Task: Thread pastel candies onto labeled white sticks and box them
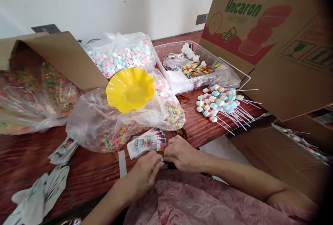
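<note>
My left hand and my right hand meet at the front edge of the table, fingertips close together. The fingers of both are closed in a pinch, and whatever sits between them is hidden. Just behind them lies a fanned stack of printed packets, white with colourful print. A clear bag of ring-shaped candies lies beyond the packets, with a yellow wavy-rimmed dish on top of the bags. To the right rests a pile of marshmallow skewers in pink, blue and white on white sticks.
A big bag of pastel marshmallows stands by the wall. Next to it is a clear plastic bin with sticks and wrappers. Cardboard boxes flank both sides. White gloves and more packets lie at the left.
</note>
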The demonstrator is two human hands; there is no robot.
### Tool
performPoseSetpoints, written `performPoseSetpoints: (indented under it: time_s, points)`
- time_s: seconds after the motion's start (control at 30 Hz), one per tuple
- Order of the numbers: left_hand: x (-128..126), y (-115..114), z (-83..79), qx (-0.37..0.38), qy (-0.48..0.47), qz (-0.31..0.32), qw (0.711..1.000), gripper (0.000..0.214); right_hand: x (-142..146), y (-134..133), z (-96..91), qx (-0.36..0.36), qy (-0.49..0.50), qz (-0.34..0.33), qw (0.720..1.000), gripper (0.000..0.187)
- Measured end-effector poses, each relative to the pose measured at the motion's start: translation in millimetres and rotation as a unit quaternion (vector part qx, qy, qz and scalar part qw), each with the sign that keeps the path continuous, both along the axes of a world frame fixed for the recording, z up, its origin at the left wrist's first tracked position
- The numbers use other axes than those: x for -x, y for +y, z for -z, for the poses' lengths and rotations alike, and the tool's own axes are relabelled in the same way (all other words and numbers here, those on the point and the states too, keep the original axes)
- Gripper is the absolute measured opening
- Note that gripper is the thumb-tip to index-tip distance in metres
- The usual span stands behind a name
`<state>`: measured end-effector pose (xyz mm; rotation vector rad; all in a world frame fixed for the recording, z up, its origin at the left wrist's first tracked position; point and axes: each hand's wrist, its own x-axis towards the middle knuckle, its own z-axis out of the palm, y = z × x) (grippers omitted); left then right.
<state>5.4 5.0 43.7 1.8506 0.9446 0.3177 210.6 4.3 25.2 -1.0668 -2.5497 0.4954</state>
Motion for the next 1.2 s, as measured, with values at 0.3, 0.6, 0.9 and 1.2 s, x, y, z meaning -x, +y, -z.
performPoseSetpoints:
  time_s: [0.3,0.6,0.9,1.2]
  points:
    - [-13.0,22.1,8.0,0.389,-0.128,-0.040,0.912,0.039,-13.6,-9.9,-1.6,-0.234,0.058,0.024,0.970,0.020]
    - [-12.3,-11.0,12.6,-0.047,0.020,-0.010,0.999,0.027,-19.1,-30.4,28.8,-0.057,0.094,0.066,0.992,0.020]
    - [0.9,-0.3,28.6,0.268,-0.268,-0.409,0.830,0.030,-33.3,-14.8,29.5,-0.174,-0.042,0.231,0.956,0.015]
    - [-0.6,-10.0,34.1,0.287,-0.329,-0.386,0.813,0.025,-17.0,0.4,32.8,-0.150,-0.136,0.226,0.953,0.022]
